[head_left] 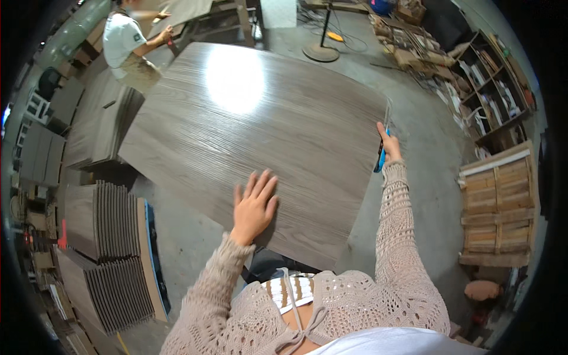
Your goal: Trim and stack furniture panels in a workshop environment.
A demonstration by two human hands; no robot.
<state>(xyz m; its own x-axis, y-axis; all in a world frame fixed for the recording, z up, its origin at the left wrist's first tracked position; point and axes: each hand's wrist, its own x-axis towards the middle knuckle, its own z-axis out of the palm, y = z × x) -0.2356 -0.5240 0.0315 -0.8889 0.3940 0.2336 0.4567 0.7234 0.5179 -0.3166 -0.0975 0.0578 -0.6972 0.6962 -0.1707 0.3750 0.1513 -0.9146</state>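
A large grey-brown wood-grain panel [296, 136] lies flat in front of me, with a bright light glaring off its far part. My left hand [253, 207] rests palm down on its near part, open, the fingers slightly spread. At the panel's right edge, my right hand [389, 145] is closed around a blue-and-black hand tool [380, 158]. The tool sits along that edge; its working end is too small to make out. A thin pale strip [388, 111] shows at the edge just beyond my right hand.
Stacked panels [106, 260] stand on the floor at left, with another panel pile [100, 127] behind them. A co-worker [127, 50] works at a far-left table. On the right are a wooden pallet [497, 210] and a shelf unit [491, 89]. A round-based stand [321, 53] is beyond the panel.
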